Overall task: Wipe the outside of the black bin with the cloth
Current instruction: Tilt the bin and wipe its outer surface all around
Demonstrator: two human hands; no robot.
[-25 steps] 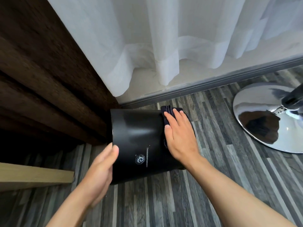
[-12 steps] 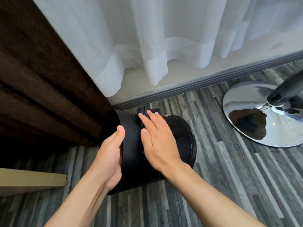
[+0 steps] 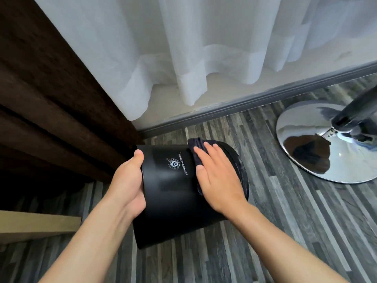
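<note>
The black bin lies on its side on the floor, a small white logo and lettering facing up. My left hand grips its left end, thumb over the top edge. My right hand lies flat on the bin's right part, pressing a dark cloth against the outside. Only the cloth's far edge shows beyond my fingers; the rest is hidden under the palm.
A brown curtain hangs at the left and a white sheer curtain behind the bin. A chrome stool base with its pole stands at the right. A light wooden board juts in at the lower left. Grey wood-pattern floor surrounds the bin.
The bin has turned, so the logo now faces up. My left hand went from beside the bin to gripping its left end. My right hand with the cloth slid left, then back right.
</note>
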